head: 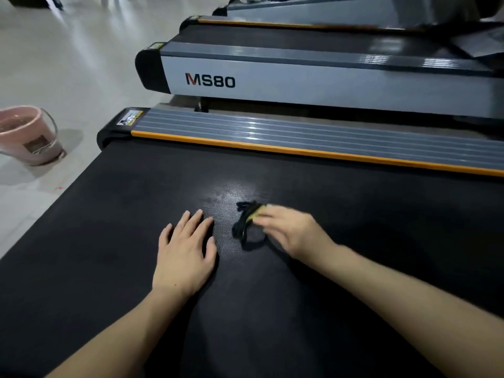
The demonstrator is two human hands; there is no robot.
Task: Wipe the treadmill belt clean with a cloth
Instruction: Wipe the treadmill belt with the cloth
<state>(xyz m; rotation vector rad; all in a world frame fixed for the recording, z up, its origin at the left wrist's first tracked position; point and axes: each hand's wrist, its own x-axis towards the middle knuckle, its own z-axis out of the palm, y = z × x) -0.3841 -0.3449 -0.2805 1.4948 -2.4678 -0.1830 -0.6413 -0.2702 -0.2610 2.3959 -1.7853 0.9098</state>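
Dim, even overhead light. Glare patch on belt [231, 192]; streaks on floor [68, 64]. Right hand [289, 230] motion-blurred. Wide-angle bending at edges.

Head view looks down, seemingly close, over belt [114, 241].

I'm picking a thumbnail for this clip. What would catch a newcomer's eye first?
Two bare forearms reach over the wide black treadmill belt: the left hand lies flat on it, and the right hand, blurred, grips a dark cloth with a yellow patch. Next come the orange strip along the belt's far edge and the pink bucket on the floor at left.
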